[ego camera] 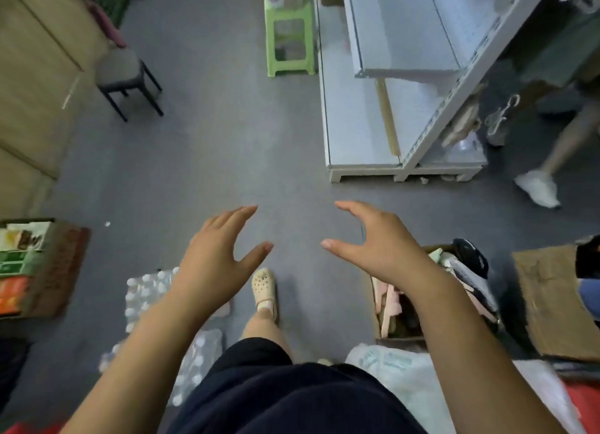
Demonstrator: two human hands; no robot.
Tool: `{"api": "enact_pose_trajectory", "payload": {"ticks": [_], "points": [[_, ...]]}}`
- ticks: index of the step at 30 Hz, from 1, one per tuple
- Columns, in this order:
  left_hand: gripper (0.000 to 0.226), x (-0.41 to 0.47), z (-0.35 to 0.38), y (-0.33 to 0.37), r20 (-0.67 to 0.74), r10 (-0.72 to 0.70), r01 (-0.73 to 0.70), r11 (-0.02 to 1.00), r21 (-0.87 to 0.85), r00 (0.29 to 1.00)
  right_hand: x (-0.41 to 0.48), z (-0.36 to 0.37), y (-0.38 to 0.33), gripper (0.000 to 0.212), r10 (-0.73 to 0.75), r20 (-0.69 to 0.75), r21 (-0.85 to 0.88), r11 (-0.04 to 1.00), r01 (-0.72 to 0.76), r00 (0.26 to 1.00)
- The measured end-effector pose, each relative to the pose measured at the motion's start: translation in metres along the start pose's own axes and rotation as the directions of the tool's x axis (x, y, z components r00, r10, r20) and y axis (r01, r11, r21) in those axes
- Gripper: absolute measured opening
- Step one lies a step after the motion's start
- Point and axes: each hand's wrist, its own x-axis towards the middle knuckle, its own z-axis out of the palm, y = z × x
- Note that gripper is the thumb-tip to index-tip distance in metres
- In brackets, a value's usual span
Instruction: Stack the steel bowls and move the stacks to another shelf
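No steel bowls show in this view. My left hand [216, 258] and my right hand [373, 239] are held out in front of me over the grey floor, palms facing each other, fingers straight and spread, holding nothing. A white metal shelf unit [357, 135] stands ahead to the right, and the boards I can see on it are bare.
A green plastic stool [289, 40] stands beyond the shelf, a dark stool [125, 73] at the left. Packs of water bottles [146, 290] lie by my left foot. Cardboard boxes with goods [399, 303] sit at right, another box [29, 264] at left. Another person's leg [539, 187] is beside the shelf.
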Motion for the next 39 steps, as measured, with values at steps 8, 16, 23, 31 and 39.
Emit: {"api": "enact_pose_trajectory", "payload": {"ticks": [8, 16, 23, 31, 39], "points": [[0.069, 0.136, -0.079, -0.064, -0.101, 0.007, -0.005, 1.0, 0.017, 0.995, 0.156, -0.014, -0.078, 0.071, -0.068, -0.069, 0.003, 0.998, 0.069, 0.995], [0.068, 0.281, -0.153, -0.09, -0.1, 0.097, -0.087, 0.991, 0.1, 0.99, 0.284, -0.036, -0.136, 0.068, -0.073, -0.155, 0.077, 0.993, 0.086, 0.985], [0.069, 0.401, -0.161, -0.079, -0.07, 0.107, -0.101, 0.992, 0.079, 0.992, 0.387, -0.08, -0.129, 0.072, -0.049, -0.167, 0.049, 0.997, 0.058, 0.985], [0.068, 0.537, -0.173, -0.043, -0.142, 0.071, -0.06, 0.995, 0.079, 0.987, 0.522, -0.167, -0.123, 0.077, -0.111, -0.141, 0.025, 0.993, 0.116, 0.984], [0.07, 0.647, -0.165, -0.011, -0.118, 0.084, -0.082, 0.996, 0.027, 0.989, 0.607, -0.233, -0.111, 0.078, -0.089, -0.137, 0.002, 0.996, 0.09, 0.987]]}}
